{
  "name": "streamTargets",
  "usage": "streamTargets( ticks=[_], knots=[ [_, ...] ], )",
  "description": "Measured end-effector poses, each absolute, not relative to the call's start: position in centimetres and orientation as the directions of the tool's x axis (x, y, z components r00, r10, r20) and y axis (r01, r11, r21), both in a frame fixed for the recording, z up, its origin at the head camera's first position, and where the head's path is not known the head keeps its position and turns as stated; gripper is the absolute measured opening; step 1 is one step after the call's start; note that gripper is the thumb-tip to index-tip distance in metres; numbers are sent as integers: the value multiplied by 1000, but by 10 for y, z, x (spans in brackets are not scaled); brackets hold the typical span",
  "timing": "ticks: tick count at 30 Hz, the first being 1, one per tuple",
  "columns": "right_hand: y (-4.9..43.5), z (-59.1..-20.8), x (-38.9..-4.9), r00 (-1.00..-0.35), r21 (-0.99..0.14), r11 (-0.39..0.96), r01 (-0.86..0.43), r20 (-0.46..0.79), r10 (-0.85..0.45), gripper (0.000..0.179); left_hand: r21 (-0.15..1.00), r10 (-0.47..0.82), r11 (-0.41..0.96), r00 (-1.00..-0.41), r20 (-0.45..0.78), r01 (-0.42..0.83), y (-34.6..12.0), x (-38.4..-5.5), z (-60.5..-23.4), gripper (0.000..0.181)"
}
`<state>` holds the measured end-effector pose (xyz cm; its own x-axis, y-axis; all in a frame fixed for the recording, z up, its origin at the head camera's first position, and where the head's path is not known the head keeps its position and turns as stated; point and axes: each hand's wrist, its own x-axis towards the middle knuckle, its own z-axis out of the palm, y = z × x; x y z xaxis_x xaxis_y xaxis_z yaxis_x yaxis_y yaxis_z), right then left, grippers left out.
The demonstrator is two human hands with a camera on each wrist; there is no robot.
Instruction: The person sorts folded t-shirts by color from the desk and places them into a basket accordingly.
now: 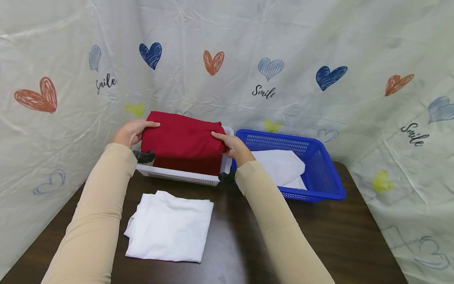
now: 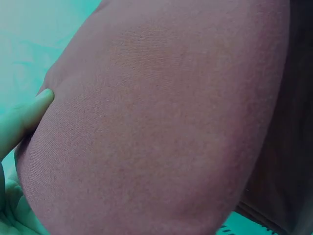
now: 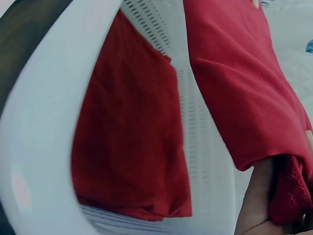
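Both hands hold a folded red cloth point(image 1: 182, 134) by its two ends, above a white basket point(image 1: 181, 176). My left hand point(image 1: 132, 132) grips the left end, thumb on top; in the left wrist view the cloth point(image 2: 151, 117) fills most of the picture, tinted pinkish brown. At the right end, my right hand point(image 1: 232, 146) pinches the cloth with the thumb above and fingers underneath. Inside the basket lies another folded red cloth point(image 3: 132, 132), seen in the right wrist view below the raised one point(image 3: 239, 83).
A folded white cloth point(image 1: 170, 228) lies on the dark wooden table point(image 1: 241, 244) in front of the white basket. To the right stands a blue basket point(image 1: 322, 169) holding white folded cloth point(image 1: 280, 165). A curtain point(image 1: 234, 23) printed with hearts hangs close behind both baskets.
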<state>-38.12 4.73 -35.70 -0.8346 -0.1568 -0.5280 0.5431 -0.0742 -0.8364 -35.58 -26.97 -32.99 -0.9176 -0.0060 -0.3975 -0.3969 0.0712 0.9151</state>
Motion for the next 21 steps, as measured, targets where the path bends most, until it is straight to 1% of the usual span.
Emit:
streamTargets(
  ticks=[3,8,13,19,21],
  knots=[
    [47,-360,-380,-826,-825,-76,559,-546,-143,56,910,-14,84,-913,-407,-407,-268,-356,-335,69],
    [45,-366,-379,-806,-804,-80,589,-577,-133,57,900,-19,100,-905,-424,-424,-267,-357,-342,68],
    [42,-370,-377,-817,-813,-85,576,-566,-113,59,900,-42,118,-907,-418,-420,-267,-357,-347,65],
    [38,-375,-369,-842,-840,-66,539,-533,-86,60,890,-36,129,-899,-437,-438,-266,-356,-358,48],
    [36,-377,-365,-853,-852,-45,521,-518,-69,61,886,-42,137,-896,-442,-443,-266,-356,-363,47]
  ],
)
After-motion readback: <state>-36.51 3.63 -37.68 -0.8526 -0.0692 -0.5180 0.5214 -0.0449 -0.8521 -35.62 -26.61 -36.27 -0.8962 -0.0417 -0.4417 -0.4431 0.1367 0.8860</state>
